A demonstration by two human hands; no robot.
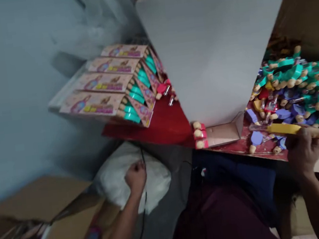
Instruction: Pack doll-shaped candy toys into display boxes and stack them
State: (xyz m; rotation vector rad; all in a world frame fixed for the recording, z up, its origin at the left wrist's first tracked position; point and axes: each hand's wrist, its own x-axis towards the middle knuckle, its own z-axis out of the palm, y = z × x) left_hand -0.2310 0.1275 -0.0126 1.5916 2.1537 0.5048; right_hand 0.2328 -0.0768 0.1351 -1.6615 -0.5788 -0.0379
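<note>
My right hand (305, 152) is closed around a slim item (284, 128) with a yellow middle, a clear narrow end and a pale wooden handle; its exact kind does not show. It is held over the front of a pile of similar wooden-handled items (293, 77) in teal, purple, yellow and red. Left of it, an open display box (224, 133) has its white lid (212, 52) standing up. Three red items (200, 134) with wooden ends fill its left end. My left hand (136, 176) is curled closed above a white sack, beside a black cord (144, 207); whether it grips anything is hidden.
Several pink printed display boxes (97, 103) filled with teal items stand in a row at the red table's (166, 128) left. Loose red items lie behind them. A white sack (111, 175) and open cardboard cartons (55, 196) are on the lower left.
</note>
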